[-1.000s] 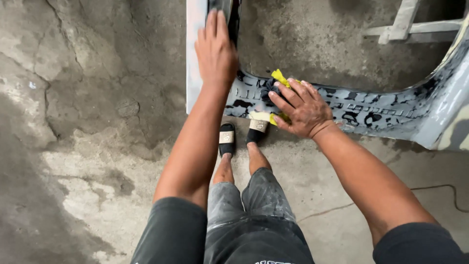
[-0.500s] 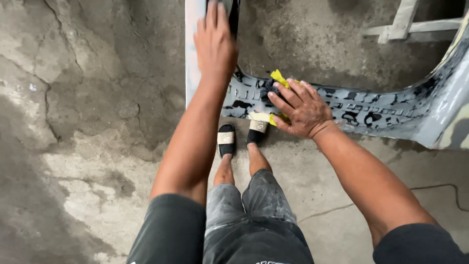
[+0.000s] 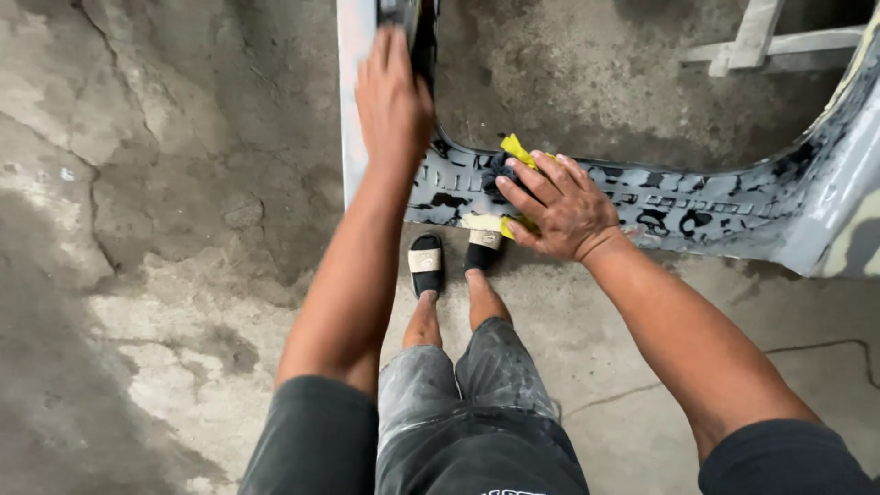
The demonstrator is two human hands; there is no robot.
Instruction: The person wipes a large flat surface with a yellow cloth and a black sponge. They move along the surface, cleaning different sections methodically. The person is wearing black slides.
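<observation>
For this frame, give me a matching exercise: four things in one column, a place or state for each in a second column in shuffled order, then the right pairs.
Things
1. left hand
2. right hand
3. yellow cloth
4. sandals

Places or states
A. on the concrete floor, just below the panel
B. flat on the upright pale edge of the car body panel
C. pressed on the mottled grey and black strip, fingers spread
D. sticking out from under the fingers

Pairs: 1-B, 2-C, 3-D, 4-A
</observation>
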